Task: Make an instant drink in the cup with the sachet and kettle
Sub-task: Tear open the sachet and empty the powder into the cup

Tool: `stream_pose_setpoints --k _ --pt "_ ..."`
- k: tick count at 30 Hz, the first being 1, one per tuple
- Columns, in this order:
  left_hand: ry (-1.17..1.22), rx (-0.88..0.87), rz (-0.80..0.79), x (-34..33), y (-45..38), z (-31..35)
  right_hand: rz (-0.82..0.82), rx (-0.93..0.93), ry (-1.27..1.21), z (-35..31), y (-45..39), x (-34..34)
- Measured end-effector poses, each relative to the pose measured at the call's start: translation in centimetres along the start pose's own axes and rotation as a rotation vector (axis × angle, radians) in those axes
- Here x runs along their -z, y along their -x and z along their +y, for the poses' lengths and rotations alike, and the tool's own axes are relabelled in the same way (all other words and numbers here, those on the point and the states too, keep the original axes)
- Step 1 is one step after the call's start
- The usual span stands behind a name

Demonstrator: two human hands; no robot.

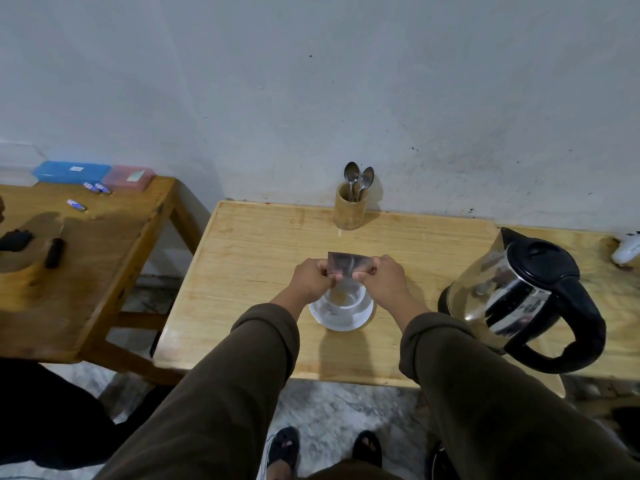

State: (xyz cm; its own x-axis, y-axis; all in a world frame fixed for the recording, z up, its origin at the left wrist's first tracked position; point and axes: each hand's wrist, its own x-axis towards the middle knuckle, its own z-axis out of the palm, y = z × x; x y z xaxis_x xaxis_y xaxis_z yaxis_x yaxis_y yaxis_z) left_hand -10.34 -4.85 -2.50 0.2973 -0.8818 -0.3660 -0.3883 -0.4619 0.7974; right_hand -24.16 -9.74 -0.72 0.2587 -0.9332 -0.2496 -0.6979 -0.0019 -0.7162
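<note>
Silvery foil sachet [350,263] is being pinched at both ends by the left hand [313,278] and right hand [382,279], at frame centre, above the white ceramic cup [341,303] and left of the steel kettle [516,299].

We found nothing we could read. The sachet [350,263] showed us only a blurred, silvery face with no legible print. On the far left, the blue box [71,172] and the pink box [129,177] each carried a small pale label, too small for us to make out. The small tubes [76,204] near them bore blue and red markings, but no letters or numbers came through. The kettle [519,299] showed us no brand.
</note>
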Motion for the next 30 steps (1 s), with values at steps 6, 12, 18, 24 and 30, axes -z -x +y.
stream_pose_setpoints --k 6,12,18,24,30 --pt "-0.006 0.03 0.047 -0.6 -0.3 0.3 -0.019 0.033 0.027 -0.3 -0.2 0.4" --pt "-0.006 0.026 0.084 -0.7 -0.4 0.5 -0.044 0.037 -0.022 -0.3 0.1 0.6" --pt "0.004 0.037 0.105 -1.0 -0.5 0.5 -0.07 0.0 -0.069 -0.3 0.2 0.6" --pt "0.023 0.021 0.102 -1.0 -0.4 -0.1 -0.04 0.036 -0.044 0.0 0.3 0.4" --pt "0.014 -0.015 0.071 -0.7 -0.4 -0.8 -0.014 0.055 -0.001 0.2 0.3 0.6"
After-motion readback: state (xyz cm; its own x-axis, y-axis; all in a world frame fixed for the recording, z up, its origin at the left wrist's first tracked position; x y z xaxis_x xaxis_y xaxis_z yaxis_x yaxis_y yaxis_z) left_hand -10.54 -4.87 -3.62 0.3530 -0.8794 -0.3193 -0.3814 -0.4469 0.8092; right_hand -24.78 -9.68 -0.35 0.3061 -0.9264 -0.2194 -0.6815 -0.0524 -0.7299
